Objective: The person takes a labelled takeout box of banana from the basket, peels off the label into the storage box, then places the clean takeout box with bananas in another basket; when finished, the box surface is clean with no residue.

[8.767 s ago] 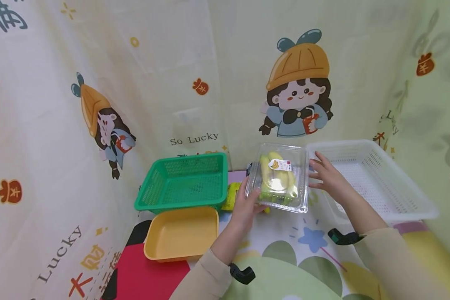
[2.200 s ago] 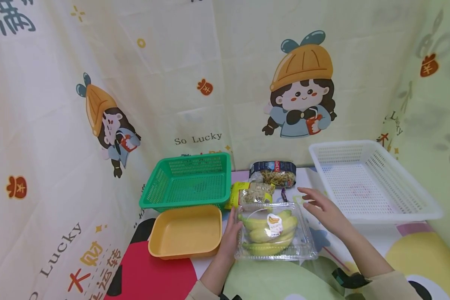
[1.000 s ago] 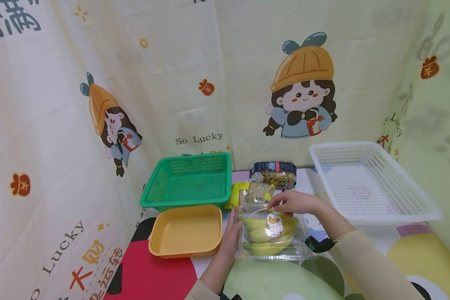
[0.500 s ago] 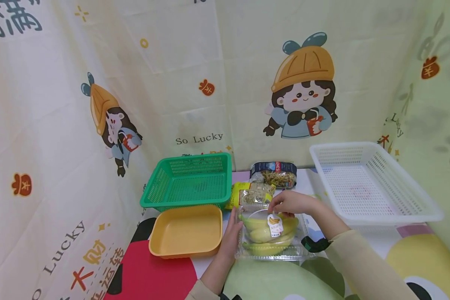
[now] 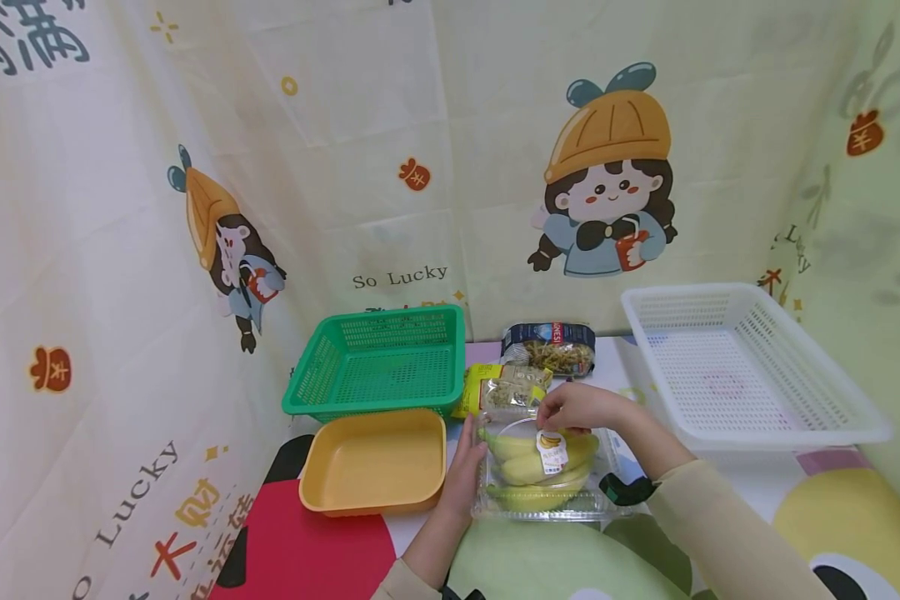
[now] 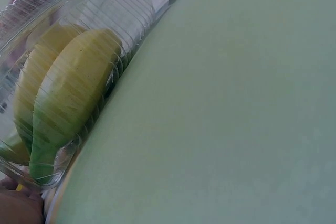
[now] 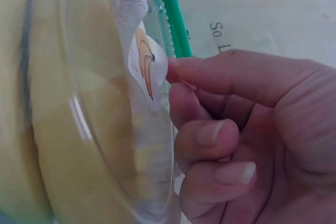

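A clear plastic clamshell box [image 5: 607, 493] of bananas [image 5: 523, 469] sits on the table in front of me. On its lid is a white sticker [image 5: 552, 457] with a banana picture. My left hand [image 5: 462, 477] rests along the box's left side, fingers extended. From behind the lid, my right hand [image 5: 587, 408] reaches over and pinches the sticker's upper edge between thumb and index finger. In the right wrist view the sticker [image 7: 137, 59] is wrinkled and partly lifted from the lid. The left wrist view shows bananas [image 6: 73, 90] through the ridged box wall.
A green basket [image 5: 300, 402] and a yellow-orange tray [image 5: 311, 500] stand on the left. Behind the box lie a yellow bag [image 5: 495, 387] and a dark-labelled pasta bag [image 5: 551, 348]. A white basket [image 5: 810, 437] is at the right. A printed curtain [image 5: 487, 167] hangs behind.
Earlier my left hand held the box raised; it then came down onto the table, turned. My right hand moved left from beside it onto the sticker. The last half second shows barely any motion.
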`<state>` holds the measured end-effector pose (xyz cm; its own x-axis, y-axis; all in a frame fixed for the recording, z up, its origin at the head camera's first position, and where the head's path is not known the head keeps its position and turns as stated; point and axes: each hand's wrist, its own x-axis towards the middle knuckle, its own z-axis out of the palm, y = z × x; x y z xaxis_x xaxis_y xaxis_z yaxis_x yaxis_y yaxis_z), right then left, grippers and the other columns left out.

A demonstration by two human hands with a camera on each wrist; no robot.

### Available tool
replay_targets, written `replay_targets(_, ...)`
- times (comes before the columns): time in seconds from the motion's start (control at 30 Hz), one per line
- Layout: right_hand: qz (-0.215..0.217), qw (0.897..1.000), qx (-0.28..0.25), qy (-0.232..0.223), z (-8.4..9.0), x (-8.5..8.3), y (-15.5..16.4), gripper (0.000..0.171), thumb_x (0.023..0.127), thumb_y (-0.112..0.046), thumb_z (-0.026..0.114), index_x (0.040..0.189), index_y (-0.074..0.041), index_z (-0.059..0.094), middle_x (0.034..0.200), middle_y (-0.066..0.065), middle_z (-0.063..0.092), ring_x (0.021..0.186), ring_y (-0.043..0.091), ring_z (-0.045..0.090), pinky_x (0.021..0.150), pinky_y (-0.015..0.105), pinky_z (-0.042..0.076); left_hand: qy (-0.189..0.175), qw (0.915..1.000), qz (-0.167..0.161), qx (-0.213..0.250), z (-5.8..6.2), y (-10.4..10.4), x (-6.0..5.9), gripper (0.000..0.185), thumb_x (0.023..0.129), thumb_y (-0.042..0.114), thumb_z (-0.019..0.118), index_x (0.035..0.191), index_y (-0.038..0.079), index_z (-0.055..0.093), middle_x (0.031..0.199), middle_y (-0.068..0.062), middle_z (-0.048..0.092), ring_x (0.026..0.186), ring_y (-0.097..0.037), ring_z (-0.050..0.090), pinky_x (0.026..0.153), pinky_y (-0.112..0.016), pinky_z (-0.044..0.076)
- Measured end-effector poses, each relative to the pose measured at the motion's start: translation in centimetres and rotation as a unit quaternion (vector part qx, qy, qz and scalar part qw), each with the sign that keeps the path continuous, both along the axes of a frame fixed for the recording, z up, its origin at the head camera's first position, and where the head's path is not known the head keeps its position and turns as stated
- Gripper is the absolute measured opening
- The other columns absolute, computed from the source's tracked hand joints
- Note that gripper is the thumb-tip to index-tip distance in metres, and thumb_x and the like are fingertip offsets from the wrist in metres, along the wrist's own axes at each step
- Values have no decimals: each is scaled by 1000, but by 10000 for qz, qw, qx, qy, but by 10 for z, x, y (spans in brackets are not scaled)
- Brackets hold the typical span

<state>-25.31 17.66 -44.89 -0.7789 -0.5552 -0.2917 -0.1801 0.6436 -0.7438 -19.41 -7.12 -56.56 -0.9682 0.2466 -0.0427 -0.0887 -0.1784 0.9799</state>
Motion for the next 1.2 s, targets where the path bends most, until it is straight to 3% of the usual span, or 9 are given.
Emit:
replay_targets(0.57, 164, 9994, 225, 219, 3, 4, -4, 18, 98, -17, 58, 84, -9, 65, 54, -3, 43, 47, 12, 35, 54, 28, 37, -42, 10000, 26, 72, 0, 0, 1, 74, 99, 38, 46, 160, 31, 4, 168, 3, 6, 155, -24, -3, 125, -50, 2)
replay_targets(0.97, 220, 9996, 32, 160, -1, 3, 4, 15, 98, -17, 56, 87, -9, 63, 59, 0, 46, 50, 12, 38, 54, 27, 39, 32, 10000, 72, 4, -2, 0, -1, 72, 101, 35, 45, 160, 30, 5, 168, 0, 6, 155, -26, -1, 125, -50, 2)
replay_targets(1.2, 458, 9983, -335, -88, -1, 5, 9, 15, 100, -17, 54, 92, -7, 63, 66, 1, 49, 52, 12, 39, 52, 27, 37, 33, 10000, 75, -11, -2, -1, 0, 72, 101, 36, 45, 160, 30, 6, 168, 0, 7, 155, -27, -2, 125, -51, 2)
